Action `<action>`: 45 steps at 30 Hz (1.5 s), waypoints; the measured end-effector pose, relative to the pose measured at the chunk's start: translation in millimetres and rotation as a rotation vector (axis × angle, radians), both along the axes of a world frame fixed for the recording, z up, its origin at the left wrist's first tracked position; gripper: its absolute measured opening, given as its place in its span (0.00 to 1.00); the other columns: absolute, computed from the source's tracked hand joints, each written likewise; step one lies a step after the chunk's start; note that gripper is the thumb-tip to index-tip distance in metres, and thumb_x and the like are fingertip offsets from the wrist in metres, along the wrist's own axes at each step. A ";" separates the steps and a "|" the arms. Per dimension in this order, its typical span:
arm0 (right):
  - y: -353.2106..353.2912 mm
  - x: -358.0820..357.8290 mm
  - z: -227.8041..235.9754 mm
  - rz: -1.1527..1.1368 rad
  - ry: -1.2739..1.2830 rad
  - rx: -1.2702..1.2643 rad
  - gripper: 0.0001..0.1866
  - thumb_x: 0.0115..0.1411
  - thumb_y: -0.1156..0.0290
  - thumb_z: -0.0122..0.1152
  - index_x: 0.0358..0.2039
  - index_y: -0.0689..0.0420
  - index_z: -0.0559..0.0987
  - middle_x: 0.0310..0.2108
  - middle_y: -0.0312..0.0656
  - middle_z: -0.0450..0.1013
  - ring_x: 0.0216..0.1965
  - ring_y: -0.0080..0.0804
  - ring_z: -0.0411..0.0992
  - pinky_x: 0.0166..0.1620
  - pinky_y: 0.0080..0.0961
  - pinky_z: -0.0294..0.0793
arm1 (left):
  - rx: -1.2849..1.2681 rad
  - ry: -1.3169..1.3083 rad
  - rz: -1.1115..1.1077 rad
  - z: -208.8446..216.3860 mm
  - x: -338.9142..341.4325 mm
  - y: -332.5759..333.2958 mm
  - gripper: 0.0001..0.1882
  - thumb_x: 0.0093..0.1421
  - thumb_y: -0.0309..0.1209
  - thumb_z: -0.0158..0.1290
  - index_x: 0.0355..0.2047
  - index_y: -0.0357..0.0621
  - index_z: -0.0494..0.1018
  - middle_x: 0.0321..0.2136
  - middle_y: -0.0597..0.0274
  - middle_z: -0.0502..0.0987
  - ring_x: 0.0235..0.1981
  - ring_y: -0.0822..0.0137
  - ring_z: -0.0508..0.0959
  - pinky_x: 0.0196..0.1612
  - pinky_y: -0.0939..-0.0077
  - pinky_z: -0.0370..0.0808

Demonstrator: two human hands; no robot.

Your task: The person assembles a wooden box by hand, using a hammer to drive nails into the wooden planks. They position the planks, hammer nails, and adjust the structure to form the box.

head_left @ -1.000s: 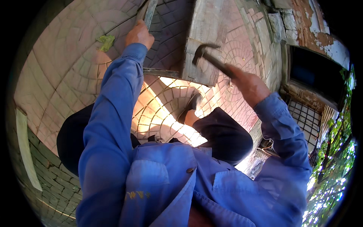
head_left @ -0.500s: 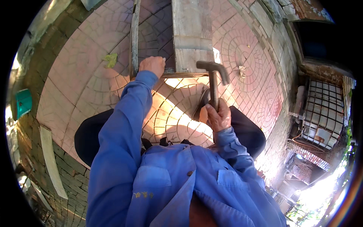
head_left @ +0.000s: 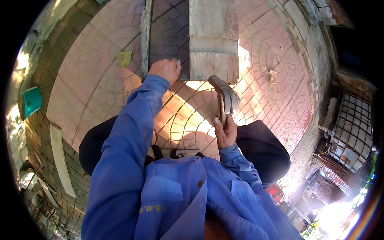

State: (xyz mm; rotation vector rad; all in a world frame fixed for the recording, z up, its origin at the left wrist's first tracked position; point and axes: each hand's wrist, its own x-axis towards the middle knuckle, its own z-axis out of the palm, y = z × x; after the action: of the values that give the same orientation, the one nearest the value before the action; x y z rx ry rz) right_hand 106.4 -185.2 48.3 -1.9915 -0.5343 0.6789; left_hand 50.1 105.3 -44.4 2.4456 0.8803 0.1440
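Observation:
My right hand [head_left: 226, 133] is closed round the handle of a claw hammer [head_left: 224, 95]. The hammer's dark metal head is raised just in front of the near right end of a weathered wooden frame. One wide grey plank [head_left: 214, 36] and one narrow strip [head_left: 146, 40] run away from me, with a gap between them. Over the near crosspiece [head_left: 184, 77], by the end of the strip, my left hand [head_left: 165, 71] is closed. Its fingertips are partly hidden behind the wood.
Pink patterned paving [head_left: 96, 76] lies under the frame, with a yellow-green leaf [head_left: 125, 58] on it. A loose board [head_left: 61, 160] and a green container [head_left: 32, 102] are at the left. At the right stands a white tank in a metal cage [head_left: 350, 130].
The hammer has come nearer the plank's end, and its head has turned in my right hand. My left hand keeps its hold on the crosspiece. The whole view has shifted slightly.

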 end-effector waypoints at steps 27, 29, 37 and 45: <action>38.9 21.8 6.1 0.130 -0.026 -0.267 0.17 0.66 0.61 0.53 0.41 0.65 0.73 0.22 0.51 0.68 0.24 0.37 0.65 0.31 0.33 0.66 | -0.011 0.077 -0.024 1.0 2.5 -0.4 0.20 0.65 0.40 0.43 0.28 0.37 0.77 0.26 0.36 0.77 0.30 0.38 0.78 0.39 0.48 0.76; 37.2 21.6 22.3 0.026 0.049 -0.024 0.17 0.67 0.60 0.53 0.40 0.64 0.73 0.22 0.44 0.68 0.24 0.31 0.64 0.29 0.28 0.65 | -0.012 0.073 -0.027 -2.5 1.8 -0.6 0.20 0.65 0.40 0.43 0.28 0.37 0.77 0.27 0.36 0.77 0.31 0.39 0.79 0.39 0.48 0.76; 33.1 1.5 97.7 0.010 -0.057 0.267 0.22 0.70 0.52 0.45 0.29 0.59 0.67 0.18 0.33 0.62 0.15 0.16 0.54 0.18 0.18 0.51 | -0.003 0.070 0.022 0.8 -0.8 0.7 0.21 0.65 0.39 0.43 0.26 0.36 0.78 0.26 0.36 0.78 0.31 0.39 0.79 0.40 0.50 0.77; 42.1 20.3 52.7 0.156 0.019 -0.253 0.15 0.69 0.64 0.49 0.31 0.63 0.69 0.20 0.54 0.66 0.23 0.45 0.64 0.29 0.38 0.64 | -0.028 0.074 0.020 6.6 0.0 2.7 0.21 0.64 0.39 0.43 0.26 0.36 0.78 0.26 0.37 0.78 0.30 0.39 0.79 0.40 0.50 0.77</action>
State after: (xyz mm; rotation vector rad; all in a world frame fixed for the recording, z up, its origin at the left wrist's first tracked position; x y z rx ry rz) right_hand 126.7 -143.1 101.0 -2.1914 -0.6222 0.8981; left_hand 50.1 108.0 -37.8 2.4300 0.9332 0.0486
